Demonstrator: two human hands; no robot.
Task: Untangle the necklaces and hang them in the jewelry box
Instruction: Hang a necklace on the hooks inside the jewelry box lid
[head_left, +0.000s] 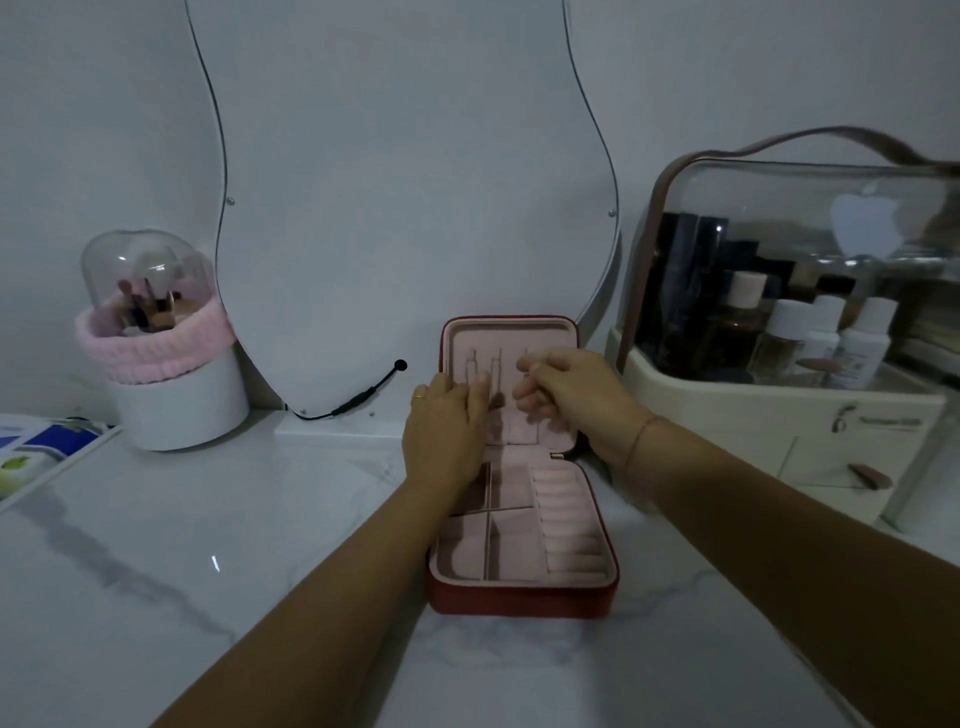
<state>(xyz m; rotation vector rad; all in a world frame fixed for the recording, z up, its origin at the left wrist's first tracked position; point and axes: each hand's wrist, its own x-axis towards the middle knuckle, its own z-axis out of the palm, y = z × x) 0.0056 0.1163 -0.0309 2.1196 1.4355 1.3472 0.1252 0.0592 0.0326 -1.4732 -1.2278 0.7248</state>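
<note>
A red jewelry box (519, 597) with pink lining lies open on the marble counter, its lid (511, 332) standing upright. Thin necklace chains (496, 369) hang against the inside of the lid. My left hand (447, 426) rests flat against the lid's left part, its fingers straight over the lower lining. My right hand (566, 389) is at the lid's right side, thumb and fingertips pinched together near a hook; the chain between them is too thin to make out. The tray's compartments and ring rolls (566, 519) look empty.
A curvy mirror (405, 182) with a black cable (358, 400) leans on the wall behind the box. A brush holder with a clear dome (156, 338) stands at left. A clear-lidded cosmetics organizer (789, 322) stands at right. Printed cards (36, 447) lie far left.
</note>
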